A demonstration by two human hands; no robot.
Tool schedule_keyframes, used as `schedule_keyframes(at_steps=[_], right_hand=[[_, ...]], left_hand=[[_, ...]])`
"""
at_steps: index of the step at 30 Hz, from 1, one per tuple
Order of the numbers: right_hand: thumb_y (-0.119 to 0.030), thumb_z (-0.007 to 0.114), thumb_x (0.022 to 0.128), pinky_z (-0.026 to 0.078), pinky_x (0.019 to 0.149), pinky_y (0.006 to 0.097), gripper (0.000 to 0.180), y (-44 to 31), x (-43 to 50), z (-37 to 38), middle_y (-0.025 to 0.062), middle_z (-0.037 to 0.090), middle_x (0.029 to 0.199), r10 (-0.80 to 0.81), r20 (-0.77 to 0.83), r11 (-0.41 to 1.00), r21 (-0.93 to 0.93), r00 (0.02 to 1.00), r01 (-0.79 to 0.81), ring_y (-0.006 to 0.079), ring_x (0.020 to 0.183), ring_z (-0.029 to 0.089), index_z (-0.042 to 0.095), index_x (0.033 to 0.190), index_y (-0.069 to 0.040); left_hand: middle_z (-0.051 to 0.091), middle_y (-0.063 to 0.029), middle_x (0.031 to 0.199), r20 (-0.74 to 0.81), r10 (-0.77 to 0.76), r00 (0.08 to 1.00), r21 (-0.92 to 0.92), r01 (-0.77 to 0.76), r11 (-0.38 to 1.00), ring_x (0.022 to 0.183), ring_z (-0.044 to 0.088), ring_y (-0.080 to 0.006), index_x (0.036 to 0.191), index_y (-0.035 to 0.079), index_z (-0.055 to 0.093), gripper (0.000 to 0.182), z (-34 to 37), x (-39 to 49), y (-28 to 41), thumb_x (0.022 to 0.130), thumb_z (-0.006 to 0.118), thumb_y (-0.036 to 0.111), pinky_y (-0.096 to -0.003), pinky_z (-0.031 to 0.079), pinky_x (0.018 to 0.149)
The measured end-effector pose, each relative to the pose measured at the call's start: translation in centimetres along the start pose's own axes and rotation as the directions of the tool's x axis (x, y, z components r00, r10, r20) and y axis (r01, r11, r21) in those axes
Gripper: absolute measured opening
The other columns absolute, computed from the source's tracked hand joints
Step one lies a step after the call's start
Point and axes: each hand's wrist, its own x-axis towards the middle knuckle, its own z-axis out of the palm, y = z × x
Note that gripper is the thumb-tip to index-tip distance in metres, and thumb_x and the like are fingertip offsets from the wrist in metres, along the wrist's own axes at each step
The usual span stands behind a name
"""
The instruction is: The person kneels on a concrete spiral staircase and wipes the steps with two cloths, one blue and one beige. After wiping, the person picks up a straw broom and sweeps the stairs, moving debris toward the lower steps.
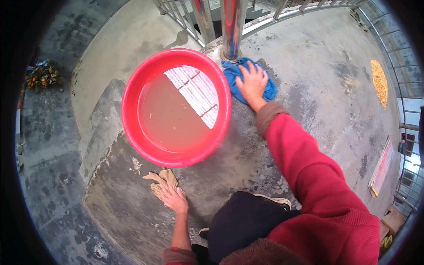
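A red plastic basin (pixel 132 135) of cloudy brownish water stands on the concrete floor before me, a bright reflection across its surface. My right hand (pixel 254 81) is over a crumpled blue cloth (pixel 271 90), its fingers curled onto the fabric. That cloth lies beside the basin, at the foot of a shiny metal post (pixel 231 29). Nearer to me, my left hand (pixel 175 198) lies on a bunched tan cloth (pixel 155 177) close to the basin's front rim. Whether its fingers grip the fabric cannot be told.
A metal railing (pixel 278 11) and a stairwell lie behind the post. Left of the basin the concrete edge (pixel 99 155) drops off. At right are a patch of yellow grain (pixel 379 84), a flat reddish-white item (pixel 381 169) and cardboard boxes (pixel 393 218). A potted orange-fruited plant (pixel 41 77) stands far left.
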Motion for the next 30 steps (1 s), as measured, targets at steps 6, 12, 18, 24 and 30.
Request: schedule_keyframes(at_steps=[6, 12, 18, 24, 30], right_hand=[[-0.03, 0.078, 0.083, 0.033, 0.113, 0.062, 0.051, -5.2, -11.0, -3.2, 0.0112, 0.055, 0.146, -0.196, 0.129, 0.961, 0.22, 0.972, 0.165, 0.0386, 0.14, 0.047, 0.068, 0.131, -0.019], [-0.033, 0.08, 0.074, 0.033, 0.115, 0.062, 0.058, -9.4, -23.6, -9.8, 0.0114, 0.056, 0.147, -0.561, 0.308, 0.785, 0.491, 0.768, 0.377, 0.0359, 0.142, 0.045, 0.068, 0.129, -0.016], [-0.034, 0.08, 0.07, 0.035, 0.113, 0.0624, 0.058, -3.2, -19.2, -10.5, 0.0078, 0.055, 0.146, -0.765, 0.32, 0.639, 0.494, 0.559, 0.59, 0.0348, 0.139, 0.047, 0.067, 0.126, -0.022], [-0.033, 0.075, 0.083, 0.029, 0.112, 0.0591, 0.054, -5.3, -16.6, -7.7, 0.0104, 0.053, 0.15, -0.223, 0.273, 0.967, 0.185, 0.936, 0.177, 0.0378, 0.14, 0.043, 0.066, 0.133, -0.017], [-0.055, 0.076, 0.08, 0.027, 0.114, 0.0634, 0.068, -14.9, -24.1, -8.1, 0.0117, 0.051, 0.15, -0.593, 0.371, 0.787, 0.453, 0.714, 0.419, 0.0378, 0.142, 0.04, 0.064, 0.136, -0.017]], left_hand=[[0.02, -0.0156, 0.173, -0.012, -0.06, 0.998, 0.069, 0.061, 0.996, 0.15, 0.029, -0.0455, 0.165, 0.02, 0.032, 0.066, 0.9, 0.3, 0.2, 0.105, 0.054, 0.037, -0.0611, 0.025, 0.121], [0.055, -0.0234, 0.15, -0.356, 0.149, 0.923, -0.064, -0.183, 0.981, 0.134, 0.05, -0.0495, 0.136, 0.008, 0.065, 0.046, 1.3, 0.4, 9.9, 0.097, 0.062, 0.031, -0.0625, 0.035, 0.113], [0.047, -0.0143, 0.155, -0.213, 0.524, 0.825, -0.165, -0.559, 0.813, 0.148, 0.033, -0.0437, 0.145, 0.015, 0.059, 0.062, -2.5, 2.5, 15.8, 0.085, 0.072, 0.02, -0.065, 0.023, 0.121], [0.043, -0.0108, 0.159, -0.135, 0.438, 0.889, -0.212, -0.458, 0.863, 0.152, 0.028, -0.0411, 0.147, 0.019, 0.058, 0.061, -4.8, 3.0, 13.9, 0.089, 0.074, 0.026, -0.0627, 0.021, 0.123], [0.031, -0.0077, 0.17, -0.075, 0.115, 0.991, -0.244, -0.13, 0.961, 0.157, 0.024, -0.0379, 0.151, 0.023, 0.053, 0.06, -1.2, -2.1, 7.2, 0.094, 0.069, 0.029, -0.0642, 0.016, 0.124]])
